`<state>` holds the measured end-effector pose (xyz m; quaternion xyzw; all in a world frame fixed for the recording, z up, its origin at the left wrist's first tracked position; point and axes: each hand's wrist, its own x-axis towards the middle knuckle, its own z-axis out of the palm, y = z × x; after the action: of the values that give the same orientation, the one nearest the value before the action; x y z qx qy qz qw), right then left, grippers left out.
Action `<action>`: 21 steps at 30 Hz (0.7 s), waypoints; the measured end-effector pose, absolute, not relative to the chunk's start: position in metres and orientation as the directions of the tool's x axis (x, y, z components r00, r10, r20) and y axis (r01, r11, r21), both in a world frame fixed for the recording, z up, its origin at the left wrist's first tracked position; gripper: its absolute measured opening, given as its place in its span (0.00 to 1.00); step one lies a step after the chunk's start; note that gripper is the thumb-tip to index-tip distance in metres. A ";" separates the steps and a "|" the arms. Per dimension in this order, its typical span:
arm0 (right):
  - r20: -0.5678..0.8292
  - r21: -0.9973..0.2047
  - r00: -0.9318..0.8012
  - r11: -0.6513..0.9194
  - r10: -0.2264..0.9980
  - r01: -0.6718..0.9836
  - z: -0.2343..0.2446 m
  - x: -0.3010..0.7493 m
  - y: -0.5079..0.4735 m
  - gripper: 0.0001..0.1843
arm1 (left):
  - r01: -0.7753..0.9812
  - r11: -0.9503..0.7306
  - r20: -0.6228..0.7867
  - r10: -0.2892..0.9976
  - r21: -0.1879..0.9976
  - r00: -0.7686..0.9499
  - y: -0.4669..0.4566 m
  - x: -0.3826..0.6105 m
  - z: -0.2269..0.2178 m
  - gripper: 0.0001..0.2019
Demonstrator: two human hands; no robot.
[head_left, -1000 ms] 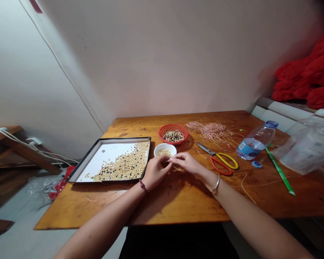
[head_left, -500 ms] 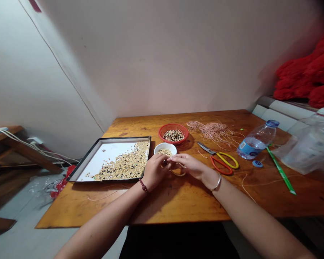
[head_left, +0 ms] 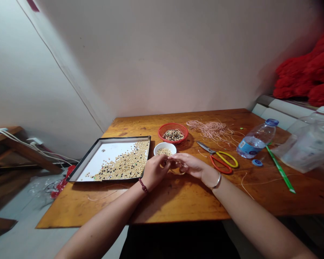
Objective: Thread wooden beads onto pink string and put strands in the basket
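My left hand (head_left: 154,169) and my right hand (head_left: 192,166) meet at their fingertips just in front of a small white bowl (head_left: 157,146) of pale beads. A short string of pale beads (head_left: 181,173) curves out below my right fingers, which are closed on it. My left thumb and fingers are pinched together at the string's near end, though the fingers hide most of that spot. To the left lies a black-edged tray (head_left: 98,154) with loose pale beads and some dark ones. Behind the bowl stands a red basket (head_left: 162,129) holding beaded strings.
Scissors (head_left: 218,157) with red and yellow handles lie right of my hands, near tangled pink cord (head_left: 212,128). Farther right are a water bottle (head_left: 256,141), its blue cap (head_left: 257,163), a green strip (head_left: 281,171) and a plastic bag (head_left: 307,147). Red yarn (head_left: 305,72) is piled behind.
My right fingers have curled and shifted slightly, and less of the bead loop shows beneath them. My left hand stays nearly in place.
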<state>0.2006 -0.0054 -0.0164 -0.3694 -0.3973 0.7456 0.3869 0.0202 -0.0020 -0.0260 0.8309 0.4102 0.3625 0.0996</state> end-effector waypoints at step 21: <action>-0.245 -0.904 -0.241 -0.312 0.939 -0.294 -0.017 0.199 -0.002 0.17 | 0.366 -0.454 0.352 0.882 0.812 0.312 0.003 0.025 -0.019 0.10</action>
<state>0.1986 -0.0019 -0.0172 -0.4242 -0.3800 0.6898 0.4470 0.0254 0.0030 -0.0190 0.7468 0.4179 0.4113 0.3137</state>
